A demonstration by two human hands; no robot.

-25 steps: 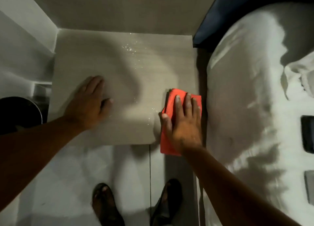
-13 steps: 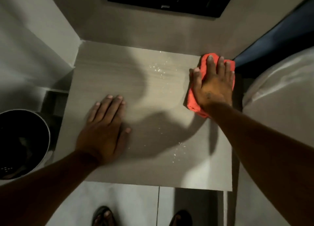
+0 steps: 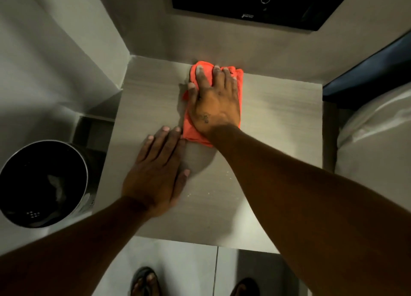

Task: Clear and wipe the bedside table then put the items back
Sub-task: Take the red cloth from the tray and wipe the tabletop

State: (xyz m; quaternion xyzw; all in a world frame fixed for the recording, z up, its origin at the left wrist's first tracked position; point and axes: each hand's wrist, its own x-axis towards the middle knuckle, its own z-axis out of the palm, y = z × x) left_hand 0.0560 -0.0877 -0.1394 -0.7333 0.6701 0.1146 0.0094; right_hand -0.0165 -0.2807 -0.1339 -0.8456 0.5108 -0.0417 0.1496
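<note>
The bedside table has a pale wood-grain top with nothing standing on it. A folded orange-red cloth lies at the back middle of the top, against the wall. My right hand presses flat on the cloth, fingers spread toward the wall. My left hand rests flat on the bare top just in front and left of the cloth, fingers together, fingertips close to the cloth's near edge. A few small white specks remain near the front middle of the top.
A round dark waste bin with a metal rim stands on the floor to the left. The white bed lies along the right side. A black panel hangs on the wall behind. My sandalled feet are below the front edge.
My right hand has slid the cloth from the front right edge to the back right corner, then left along the wall to the back middle. My left hand stayed flat on the top.
</note>
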